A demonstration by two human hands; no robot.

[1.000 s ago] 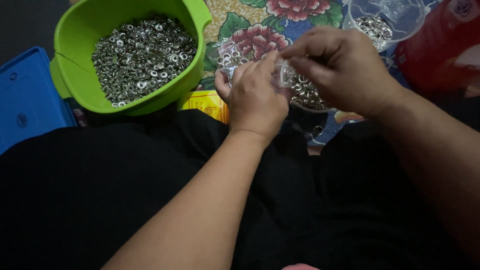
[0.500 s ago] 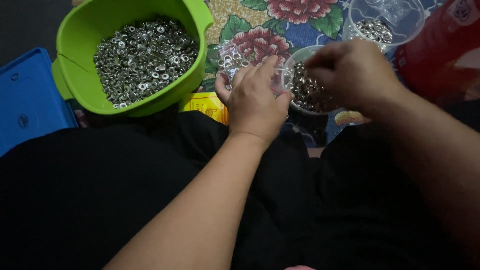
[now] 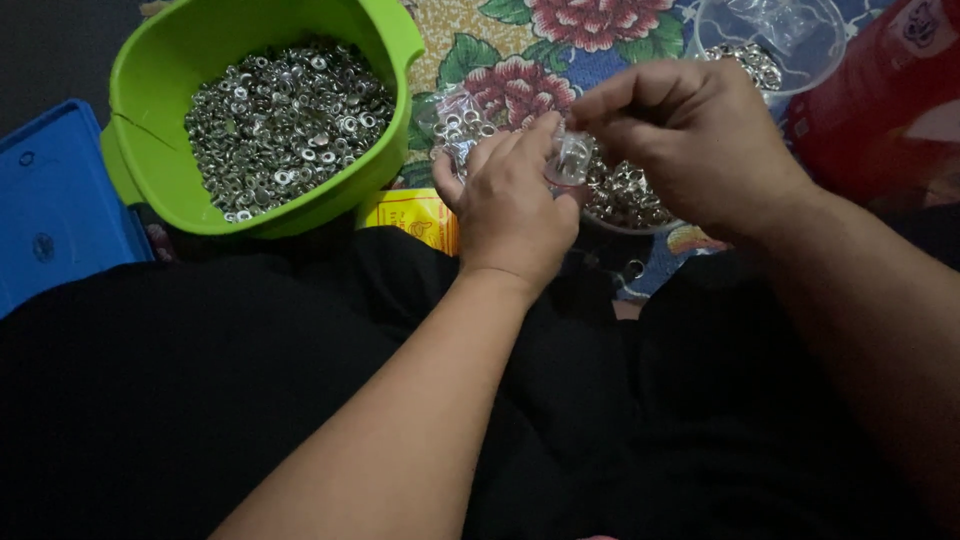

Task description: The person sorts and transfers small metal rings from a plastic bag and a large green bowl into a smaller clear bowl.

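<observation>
Silver eyelets [image 3: 285, 120] mostly fill the green tub [image 3: 150, 170]; both hands, left [image 3: 515, 205] and right [image 3: 690, 140], pinch 1 small clear bag [image 3: 570, 160], partly filled.

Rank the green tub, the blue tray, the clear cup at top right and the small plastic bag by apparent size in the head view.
1. green tub
2. blue tray, though cut off by the frame edge, so unsure
3. clear cup, partly cut off
4. small plastic bag, partly hidden behind the left hand

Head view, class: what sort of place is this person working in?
Probably a home floor used for small piecework: a flowered mat, a green tub heaped with metal eyelets, and the person's hands filling a small clear bag.
</observation>
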